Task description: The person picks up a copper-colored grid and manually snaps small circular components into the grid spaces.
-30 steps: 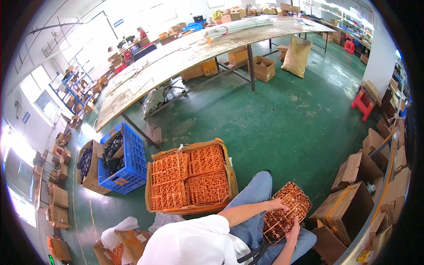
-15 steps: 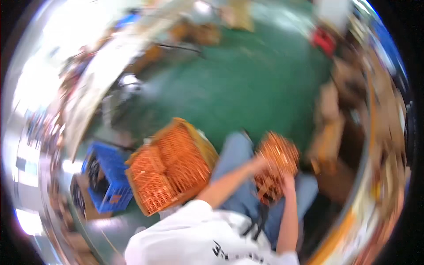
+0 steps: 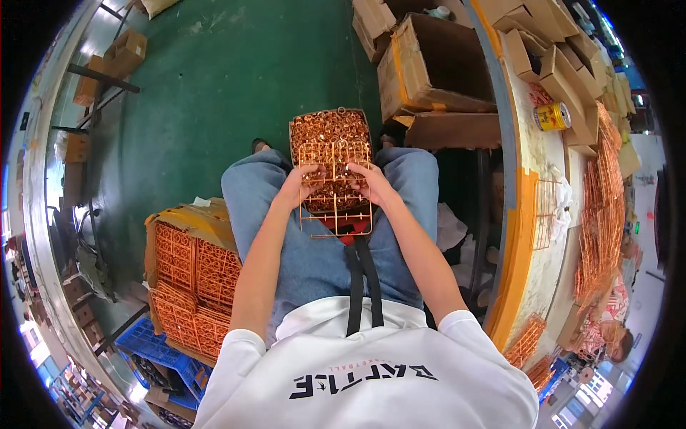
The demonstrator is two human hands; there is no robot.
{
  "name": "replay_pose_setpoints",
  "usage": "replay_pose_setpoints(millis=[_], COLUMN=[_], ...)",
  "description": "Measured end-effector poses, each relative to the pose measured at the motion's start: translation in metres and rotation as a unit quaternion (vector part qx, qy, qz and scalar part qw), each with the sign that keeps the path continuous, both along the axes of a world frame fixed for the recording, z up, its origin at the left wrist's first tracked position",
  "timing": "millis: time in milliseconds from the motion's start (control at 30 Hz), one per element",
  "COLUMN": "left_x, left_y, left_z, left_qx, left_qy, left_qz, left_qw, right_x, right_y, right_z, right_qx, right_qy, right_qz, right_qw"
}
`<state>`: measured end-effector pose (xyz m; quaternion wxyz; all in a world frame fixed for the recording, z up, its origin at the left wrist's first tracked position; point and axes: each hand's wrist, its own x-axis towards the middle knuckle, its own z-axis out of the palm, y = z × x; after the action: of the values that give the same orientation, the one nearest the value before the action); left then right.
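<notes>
Between my knees stands an open box heaped with small copper-coloured rings (image 3: 329,127). A thin copper-coloured grid frame (image 3: 335,222), like a sprue, lies over the near part of the heap and reaches toward my lap. My left hand (image 3: 306,183) is closed on the left side of the frame, fingers curled in at its bars. At the same height, my right hand (image 3: 369,186) grips the right side. Both thumbs point inward near the middle bar; some fingertips are hidden beneath the frame. Something red shows under its near end.
At my left, a carton (image 3: 151,250) holds stacked copper-coloured grids, with a blue crate (image 3: 146,343) nearer me. A workbench edge (image 3: 527,236) runs along my right, bearing more grids (image 3: 599,207) and a yellow can (image 3: 552,116). Open cartons (image 3: 429,71) stand ahead right.
The view has turned and steadied from a blur. My hands, earlier close together at the copper-coloured pieces, are now on opposite sides of the grid frame, which shows plainly.
</notes>
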<state>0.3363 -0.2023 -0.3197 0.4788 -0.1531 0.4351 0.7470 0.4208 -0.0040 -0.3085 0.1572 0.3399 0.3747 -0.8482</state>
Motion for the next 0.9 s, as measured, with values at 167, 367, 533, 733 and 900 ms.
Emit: replay_pose_setpoints(millis=[167, 367, 533, 733, 900], left_x=[-0.016, -0.037, -0.044, -0.014, 0.01], left_y=[0.006, 0.019, 0.04, 0.034, 0.018], left_z=[-0.012, -0.05, -0.065, -0.076, -0.09], left_qx=[0.066, -0.103, -0.222, -0.267, -0.237], left_qy=[-0.029, 0.086, 0.152, -0.046, -0.169], left_qz=[0.063, 0.033, -0.045, -0.175, -0.092], left_qw=[0.995, 0.99, 0.962, 0.947, 0.952], right_x=[-0.022, -0.042, -0.044, -0.01, 0.012], right_y=[0.003, 0.008, 0.023, 0.02, 0.004], right_z=[-0.026, -0.059, -0.089, -0.107, -0.117], right_qx=[0.133, 0.2, 0.252, 0.167, 0.099], right_qy=[0.002, 0.024, -0.048, -0.175, -0.138], right_qz=[0.0, 0.001, 0.023, 0.018, 0.022], right_qw=[0.991, 0.979, 0.966, 0.97, 0.985])
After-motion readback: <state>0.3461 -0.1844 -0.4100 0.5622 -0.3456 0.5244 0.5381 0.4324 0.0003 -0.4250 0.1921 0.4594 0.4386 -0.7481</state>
